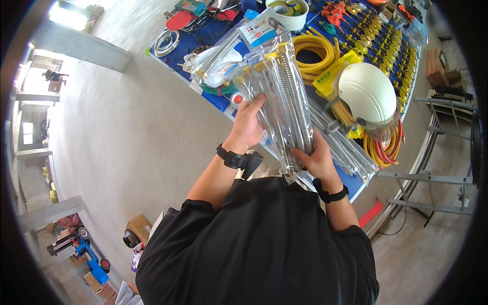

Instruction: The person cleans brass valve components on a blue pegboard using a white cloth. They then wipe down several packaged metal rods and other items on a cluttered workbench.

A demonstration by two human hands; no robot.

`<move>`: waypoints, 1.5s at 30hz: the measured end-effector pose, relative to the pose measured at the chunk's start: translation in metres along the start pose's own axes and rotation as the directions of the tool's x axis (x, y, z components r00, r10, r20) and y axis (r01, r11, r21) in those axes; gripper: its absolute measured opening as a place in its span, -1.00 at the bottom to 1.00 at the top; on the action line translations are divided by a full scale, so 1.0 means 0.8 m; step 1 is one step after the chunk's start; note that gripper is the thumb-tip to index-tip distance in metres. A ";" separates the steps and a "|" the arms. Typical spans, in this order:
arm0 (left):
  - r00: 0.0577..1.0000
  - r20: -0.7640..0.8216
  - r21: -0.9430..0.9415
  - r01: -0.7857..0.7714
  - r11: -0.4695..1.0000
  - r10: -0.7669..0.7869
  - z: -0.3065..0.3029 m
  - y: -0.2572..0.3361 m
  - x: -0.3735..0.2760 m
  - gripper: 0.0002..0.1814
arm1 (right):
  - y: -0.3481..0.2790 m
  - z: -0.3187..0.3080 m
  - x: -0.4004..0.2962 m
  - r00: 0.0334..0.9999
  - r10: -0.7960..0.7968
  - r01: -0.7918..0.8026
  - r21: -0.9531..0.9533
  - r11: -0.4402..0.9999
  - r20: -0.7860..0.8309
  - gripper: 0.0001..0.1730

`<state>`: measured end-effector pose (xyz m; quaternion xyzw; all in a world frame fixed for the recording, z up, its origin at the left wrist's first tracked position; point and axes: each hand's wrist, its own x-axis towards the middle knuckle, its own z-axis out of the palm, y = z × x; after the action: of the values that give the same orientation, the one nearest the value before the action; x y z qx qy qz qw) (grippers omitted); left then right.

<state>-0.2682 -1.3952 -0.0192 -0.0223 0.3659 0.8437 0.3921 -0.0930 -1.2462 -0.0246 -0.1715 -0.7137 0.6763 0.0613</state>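
Note:
Both hands hold a bundle of corrugated metal hoses [289,99] in clear plastic bags, with brass-coloured nuts at the upper ends. My left hand [247,124] grips the left side of the bundle, its thumb lying over the plastic. Lower down, my right hand [315,155] grips the right side, thumb across the front and fingers hidden behind. Beneath the bundle is the blue-topped table [349,182]. More bagged metal tubes [343,143] lie to the right of the right hand. Near the left hand stands a round container with a red centre [237,99].
A white helmet with a clear visor [368,93] rests beside coiled yellow hose [316,53]. Rows of brass-coloured valve fittings [381,42] fill the far right. A white bucket of tape rolls [289,17] stands at the back. A metal ladder-like frame [423,177] is right of the table.

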 end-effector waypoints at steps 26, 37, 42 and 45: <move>0.999 -0.025 0.010 0.030 0.999 -0.030 -0.164 0.281 0.210 -0.20 | -0.130 0.267 0.333 0.974 -0.227 0.177 -0.620 0.764 -0.003 -0.52; 0.988 0.126 0.032 0.082 0.996 -0.085 -0.146 0.285 0.241 -0.46 | -0.126 0.264 0.348 0.991 -0.066 -0.013 -0.577 0.817 -0.116 -0.06; 0.980 0.153 0.144 0.107 0.984 -0.129 -0.132 0.293 0.257 -0.54 | -0.128 0.255 0.376 0.955 0.274 -0.296 -0.475 0.829 -0.116 -0.06; 0.947 0.267 0.319 0.087 0.944 -0.178 -0.121 0.303 0.261 -0.51 | -0.095 0.257 0.380 0.935 0.296 -0.324 -0.129 0.937 -0.195 -0.23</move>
<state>-0.6009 -1.4252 -0.0126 0.1380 0.4267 0.7429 0.4970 -0.4551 -1.3426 -0.0099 -0.3444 -0.7213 0.6010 0.0010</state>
